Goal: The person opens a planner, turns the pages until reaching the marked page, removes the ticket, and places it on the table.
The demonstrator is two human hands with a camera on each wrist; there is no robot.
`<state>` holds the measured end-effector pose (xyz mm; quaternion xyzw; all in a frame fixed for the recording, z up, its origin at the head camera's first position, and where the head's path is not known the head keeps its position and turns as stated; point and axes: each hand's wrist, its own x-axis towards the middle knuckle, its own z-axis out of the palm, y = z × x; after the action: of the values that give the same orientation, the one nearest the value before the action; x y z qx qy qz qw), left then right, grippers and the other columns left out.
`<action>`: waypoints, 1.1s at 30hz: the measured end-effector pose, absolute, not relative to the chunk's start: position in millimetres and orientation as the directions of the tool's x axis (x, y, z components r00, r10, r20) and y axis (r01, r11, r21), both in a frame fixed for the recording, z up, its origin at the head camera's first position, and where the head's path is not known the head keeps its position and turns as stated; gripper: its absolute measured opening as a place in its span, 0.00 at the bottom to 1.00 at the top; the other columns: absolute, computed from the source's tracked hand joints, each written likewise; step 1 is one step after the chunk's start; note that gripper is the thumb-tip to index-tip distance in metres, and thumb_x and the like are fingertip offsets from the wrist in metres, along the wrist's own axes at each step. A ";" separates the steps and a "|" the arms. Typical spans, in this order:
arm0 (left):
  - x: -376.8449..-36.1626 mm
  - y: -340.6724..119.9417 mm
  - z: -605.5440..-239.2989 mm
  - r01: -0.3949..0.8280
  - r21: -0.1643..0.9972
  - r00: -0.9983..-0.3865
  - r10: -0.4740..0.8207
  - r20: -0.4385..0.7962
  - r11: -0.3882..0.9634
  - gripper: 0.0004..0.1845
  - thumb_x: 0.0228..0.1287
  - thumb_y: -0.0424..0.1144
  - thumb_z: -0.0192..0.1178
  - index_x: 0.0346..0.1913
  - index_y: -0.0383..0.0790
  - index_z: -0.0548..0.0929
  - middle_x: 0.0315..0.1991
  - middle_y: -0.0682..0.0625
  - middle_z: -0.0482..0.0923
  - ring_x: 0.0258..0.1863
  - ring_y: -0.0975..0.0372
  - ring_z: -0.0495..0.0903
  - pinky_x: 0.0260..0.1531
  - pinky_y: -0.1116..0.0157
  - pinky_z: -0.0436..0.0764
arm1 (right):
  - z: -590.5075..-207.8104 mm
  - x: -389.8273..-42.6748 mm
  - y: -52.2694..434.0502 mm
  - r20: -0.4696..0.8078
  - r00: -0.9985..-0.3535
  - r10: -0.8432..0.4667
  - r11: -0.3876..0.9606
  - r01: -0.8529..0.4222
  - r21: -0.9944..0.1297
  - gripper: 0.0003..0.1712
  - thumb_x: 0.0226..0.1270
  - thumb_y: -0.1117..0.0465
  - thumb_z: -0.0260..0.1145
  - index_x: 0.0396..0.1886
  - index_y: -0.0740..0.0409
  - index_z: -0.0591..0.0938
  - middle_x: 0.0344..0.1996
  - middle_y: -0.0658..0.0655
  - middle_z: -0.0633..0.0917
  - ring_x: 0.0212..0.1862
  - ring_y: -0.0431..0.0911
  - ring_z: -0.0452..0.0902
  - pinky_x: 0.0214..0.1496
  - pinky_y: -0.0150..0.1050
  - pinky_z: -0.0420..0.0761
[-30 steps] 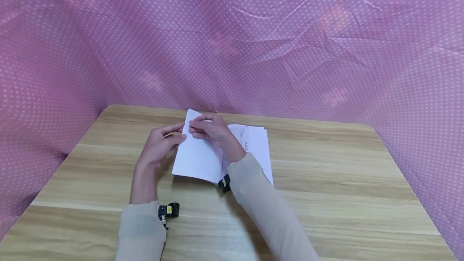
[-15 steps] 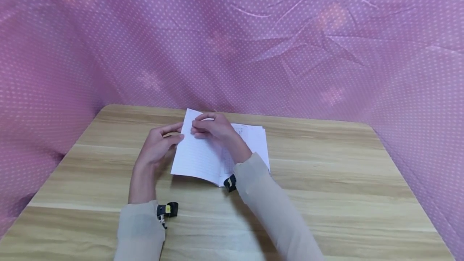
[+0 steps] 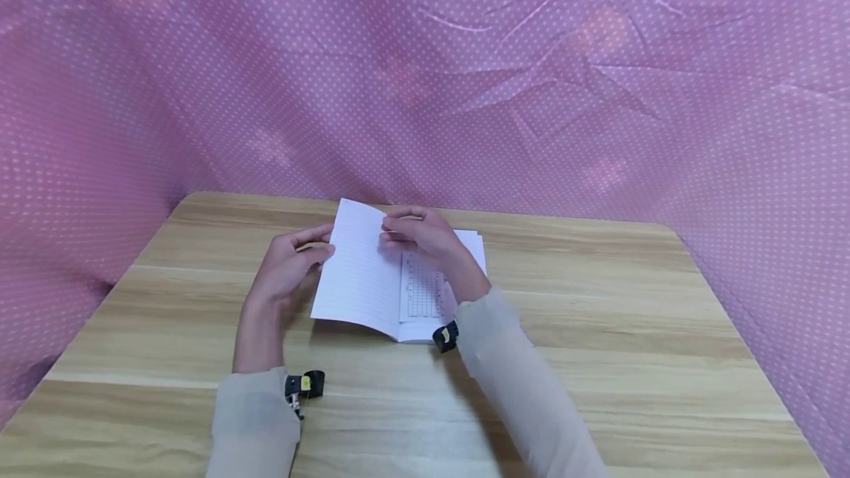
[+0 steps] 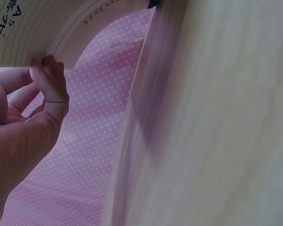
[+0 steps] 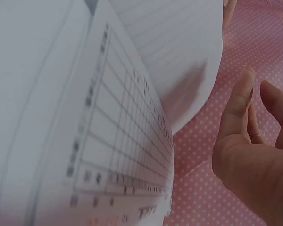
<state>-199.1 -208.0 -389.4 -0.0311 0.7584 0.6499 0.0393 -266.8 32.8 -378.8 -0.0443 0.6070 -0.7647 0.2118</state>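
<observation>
An open notebook (image 3: 355, 286) with lined white pages lies at the far middle of the table, its left part raised. My left hand (image 3: 287, 265) pinches the outer edge of that raised part between thumb and fingers. The left wrist view shows the cover's underside (image 4: 19, 42), with dark print, above my left hand (image 4: 37, 108). Inside the notebook is a sheet printed with a grid (image 3: 425, 293). Over its upper part hovers my right hand (image 3: 428, 234), fingers loosely bent and holding nothing; in the right wrist view this hand (image 5: 254, 150) is apart from the paper.
A wooden table (image 3: 631, 360) carries the notebook. Pink dotted cloth (image 3: 425, 94) hangs behind it and along both sides. Small black devices, one at the left cuff (image 3: 305, 383) and one at the right cuff (image 3: 446, 336), stick out over the table.
My right hand has moved rightward off the left page, uncovering more of it and of the printed grid. My left hand keeps its grip on the raised edge.
</observation>
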 end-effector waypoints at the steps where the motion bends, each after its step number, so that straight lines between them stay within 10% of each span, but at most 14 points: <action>1: -199.1 -208.1 -389.6 -0.098 0.983 -0.995 0.005 -0.100 0.156 0.24 0.72 0.33 0.61 0.69 0.36 0.76 0.62 0.41 0.76 0.49 0.60 0.79 0.44 0.69 0.81 | -378.3 -266.9 35.5 -0.192 -0.907 -0.374 -0.170 0.270 -0.948 0.12 0.72 0.69 0.66 0.51 0.68 0.82 0.42 0.63 0.87 0.38 0.46 0.87 0.48 0.39 0.86; 33: -200.9 -210.3 -391.8 -0.088 0.985 -0.995 0.025 -0.093 0.148 0.24 0.72 0.34 0.61 0.69 0.35 0.76 0.58 0.40 0.77 0.44 0.63 0.79 0.40 0.69 0.80 | -393.1 -275.2 111.8 -0.270 -0.947 -0.171 0.041 0.267 -0.963 0.25 0.73 0.64 0.66 0.66 0.67 0.75 0.56 0.66 0.82 0.54 0.57 0.81 0.54 0.42 0.83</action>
<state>-200.9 -210.3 -391.8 -0.0211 0.7565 0.6522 0.0433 -275.2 111.8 -393.1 0.0344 0.7037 -0.6917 0.1584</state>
